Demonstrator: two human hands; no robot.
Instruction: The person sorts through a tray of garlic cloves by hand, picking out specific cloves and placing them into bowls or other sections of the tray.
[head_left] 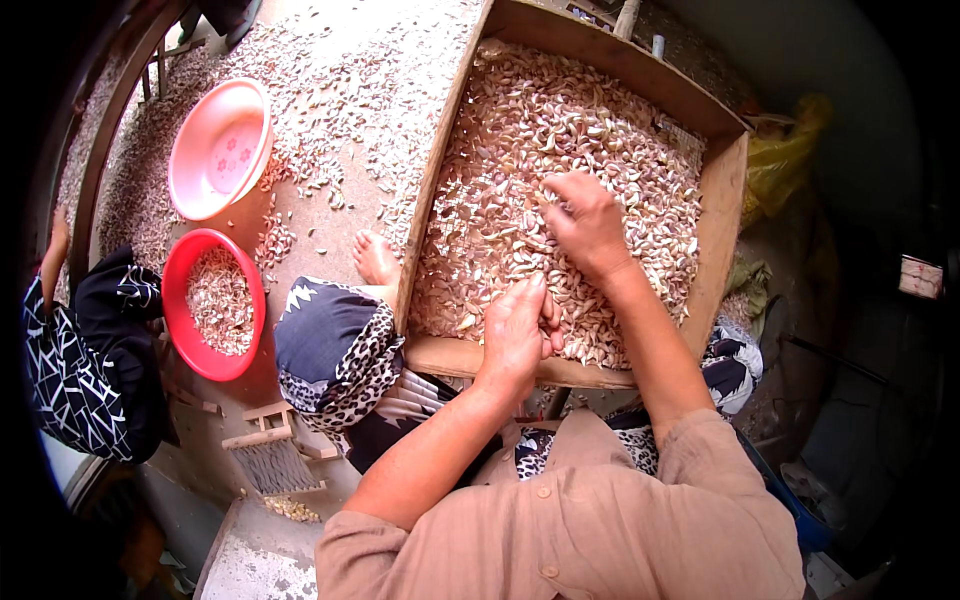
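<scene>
A wooden tray [715, 245] with raised sides lies in front of me, spread with many garlic cloves [620, 130] in pinkish-white skins. Near its front edge my left hand [517, 328] rests low over the cloves, fingers curled inward; whatever is inside them is hidden. Farther in, around the tray's middle, my right hand [583, 222] reaches down with thumb and fingertips pinched together at the cloves. What that pinch holds is too small to make out.
On the left stand a pink basin [190, 180] and a red basin [187, 290] with cloves inside. Loose cloves [330, 80] cover much of the floor. A small wooden stool [270, 455] sits behind the red basin. Another person's arm [55, 255] shows far left; a yellow bag [785, 165] lies right.
</scene>
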